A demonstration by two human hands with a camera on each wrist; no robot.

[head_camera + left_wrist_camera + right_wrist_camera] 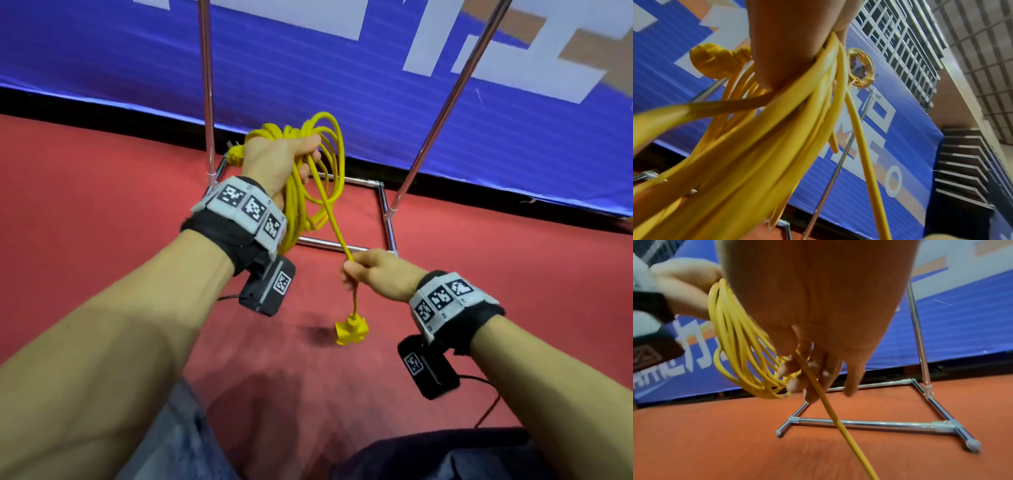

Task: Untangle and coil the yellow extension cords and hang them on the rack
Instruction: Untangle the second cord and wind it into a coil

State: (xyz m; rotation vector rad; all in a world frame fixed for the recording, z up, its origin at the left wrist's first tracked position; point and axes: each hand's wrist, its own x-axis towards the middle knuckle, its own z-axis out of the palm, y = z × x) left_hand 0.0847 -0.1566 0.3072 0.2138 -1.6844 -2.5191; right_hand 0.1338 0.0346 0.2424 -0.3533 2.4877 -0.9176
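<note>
My left hand (281, 157) grips a coil of yellow extension cord (329, 164), held up in front of the metal rack (383, 198). Its loops hang down past my wrist (764, 146). One plug (711, 61) sticks out to the left of that hand. The loose end of the cord runs down to my right hand (370, 270), which pinches it (807, 369) lower and to the right. Below that hand dangles the yellow socket end (351, 330) above the red floor. A second yellow coil (860, 71) hangs high on the rack.
The rack's chrome base frame (865, 422) lies on the red carpet (102, 192), with two upright poles (207, 85) rising from it. A blue banner (342, 68) runs behind. Stairs (966, 162) stand at the right. My knees (445, 459) are at the bottom.
</note>
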